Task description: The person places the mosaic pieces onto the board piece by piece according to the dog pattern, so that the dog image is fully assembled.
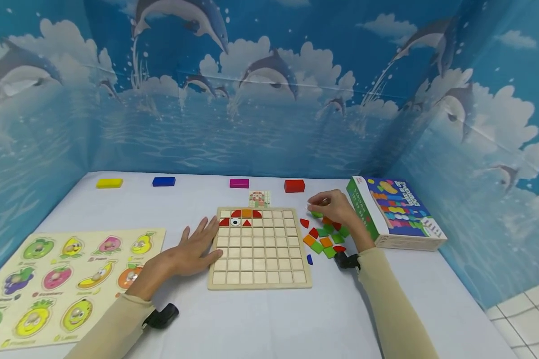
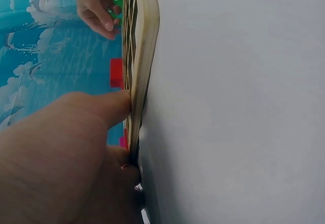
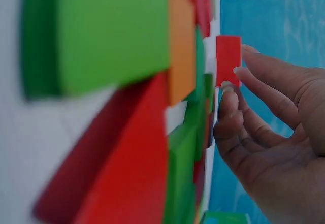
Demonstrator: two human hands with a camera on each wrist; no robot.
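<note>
My left hand (image 1: 193,252) lies with fingers extended against the left side of the wooden grid board (image 1: 269,284). Its thumb (image 2: 114,107) touches the board's edge in the left wrist view. Red and orange tiles, with an eye tile (image 1: 235,222), fill part of the board's upper left. Beyond the board's right side, my right hand (image 1: 334,205) hovers over loose coloured tiles (image 1: 327,242), fingers loosely bent. No piece shows in its fingers; the red block (image 3: 227,56) appears behind the fingertips in the right wrist view.
A small pattern card (image 1: 259,199) lies behind the board. Yellow (image 1: 110,183), blue (image 1: 163,181) and magenta (image 1: 239,183) blocks line the back. A fruit puzzle board (image 1: 72,264) lies left, a colourful box (image 1: 400,214) right. One blue piece (image 1: 310,259) sits near the grid board.
</note>
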